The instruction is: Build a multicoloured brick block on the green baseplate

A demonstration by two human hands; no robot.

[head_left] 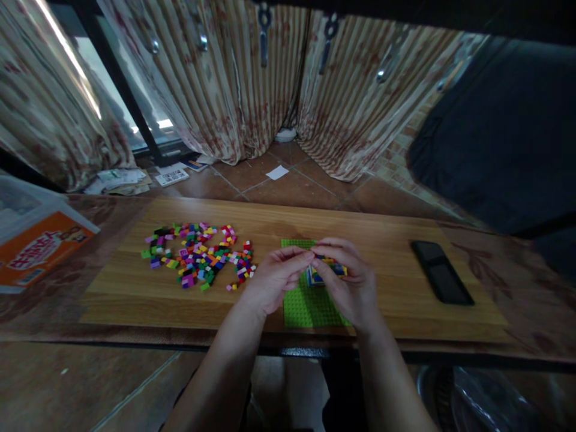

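A green studded baseplate (303, 309) lies on the wooden board in front of me. Over it is a small block model (330, 273) built of yellow, blue and other coloured toy bricks. My right hand (353, 282) is wrapped around this model from the right, thumb in front and fingers behind. My left hand (276, 279) is closed in a pinch at the model's upper left corner, its fingertips meeting those of the right hand. Whatever lies between the left fingertips is hidden. Part of the model is covered by my fingers.
Many loose coloured bricks (202, 255) are spread on the left of the wooden board (148, 306). A black phone (441, 273) lies at the right. At the far left stands a clear plastic tub (45, 240) with an orange label. Curtains hang beyond the table.
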